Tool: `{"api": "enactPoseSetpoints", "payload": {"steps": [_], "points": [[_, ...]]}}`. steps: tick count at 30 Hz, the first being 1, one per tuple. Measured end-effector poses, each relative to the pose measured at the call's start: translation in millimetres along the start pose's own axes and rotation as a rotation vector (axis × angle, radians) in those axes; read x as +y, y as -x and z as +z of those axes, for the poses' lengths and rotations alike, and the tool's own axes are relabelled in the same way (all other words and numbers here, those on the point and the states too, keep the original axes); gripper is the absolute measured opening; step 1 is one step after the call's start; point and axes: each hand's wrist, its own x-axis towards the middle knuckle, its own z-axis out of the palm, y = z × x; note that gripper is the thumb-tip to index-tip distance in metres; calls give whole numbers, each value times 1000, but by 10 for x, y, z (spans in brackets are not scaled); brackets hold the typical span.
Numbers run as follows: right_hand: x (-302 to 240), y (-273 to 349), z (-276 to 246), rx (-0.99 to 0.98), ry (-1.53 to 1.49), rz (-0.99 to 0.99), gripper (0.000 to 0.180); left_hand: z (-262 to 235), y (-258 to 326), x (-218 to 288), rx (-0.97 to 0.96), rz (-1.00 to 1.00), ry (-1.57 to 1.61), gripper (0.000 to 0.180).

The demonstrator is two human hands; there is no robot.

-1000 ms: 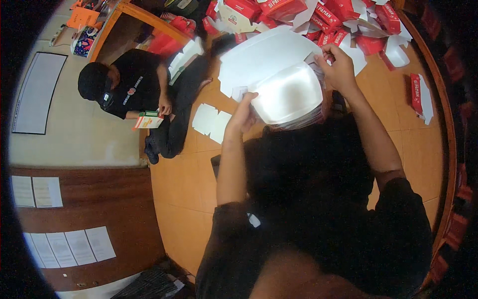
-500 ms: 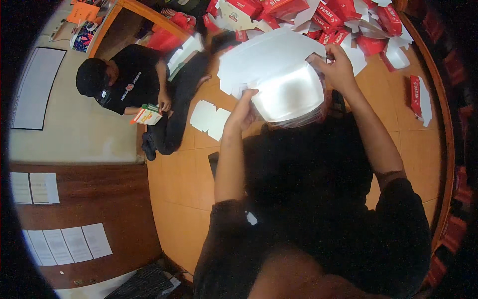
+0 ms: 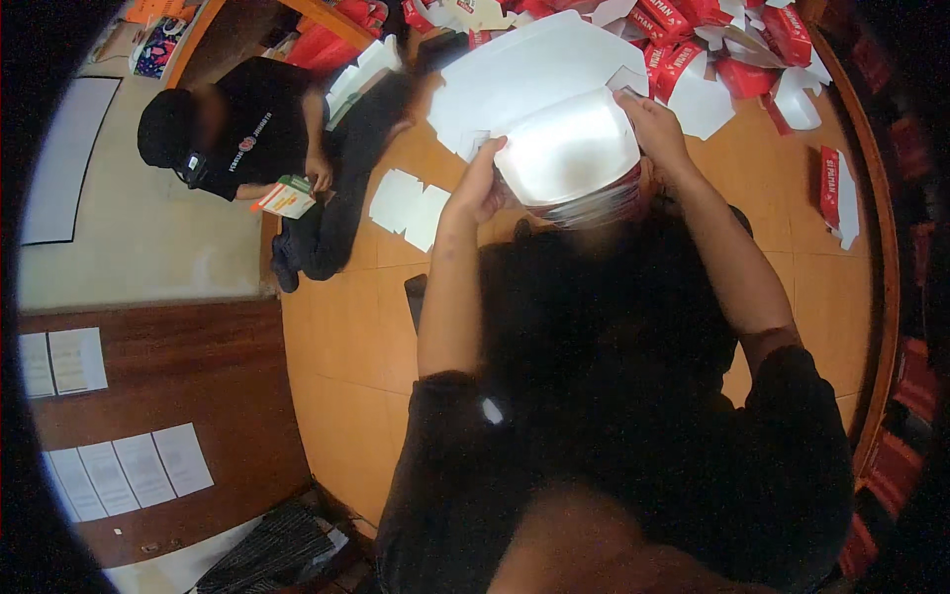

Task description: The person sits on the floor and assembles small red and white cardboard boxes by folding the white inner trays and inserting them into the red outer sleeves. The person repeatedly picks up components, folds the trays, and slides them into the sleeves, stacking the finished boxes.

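Observation:
Between my hands is a cardboard food box (image 3: pixel 569 148), glossy white inside, with a wide white lid panel (image 3: pixel 534 64) spread out beyond it. Its near side shows reddish layered edges; whether this is one box or several stacked blanks I cannot tell. My left hand (image 3: pixel 480 186) is closed on the left corner, thumb near the rim. At the right corner my right hand (image 3: pixel 655 137) pinches the card beside a small upright flap. The fingers under the box are mostly hidden.
Red and white boxes (image 3: pixel 693 59) lie heaped at the far right. A cream flat blank (image 3: pixel 411 210) lies on the tiled floor, left of my left hand. A seated person (image 3: pixel 257 129) at the left handles a small green and white box (image 3: pixel 290 196). A red box (image 3: pixel 836 193) lies far right.
My right hand has shifted slightly down along the right corner, and a corner flap there now stands up. The box is tilted a little differently. The whole view has shifted slightly.

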Motion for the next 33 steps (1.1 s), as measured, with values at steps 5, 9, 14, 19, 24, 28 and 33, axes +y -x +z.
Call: {"api": "enactPoseSetpoints", "payload": {"steps": [5,9,14,19,24,28,33], "points": [[-13,-70,-106,-62,49,-17,46,126,33,96,12,-3,-9,62],[356,-45,-263,14,-161,-197,34,158,109,110,-34,-21,74,65],[1174,-549,-787,352,-267,-39,27,131,59,-19,92,-4,-21,73],[1729,-1900,-891,341,-267,223,37,22,165,-317,244,104,-2,75],[2490,-3488,-1877,674,-60,165,57,543,15,-443,131,257,199,75],[2393,-3028,-780,115,-335,268,49,328,421,-580,279,276,68,76],[2331,-2082,-1262,427,-48,-147,38,3,67,-1001,172,396,34,78]]}}
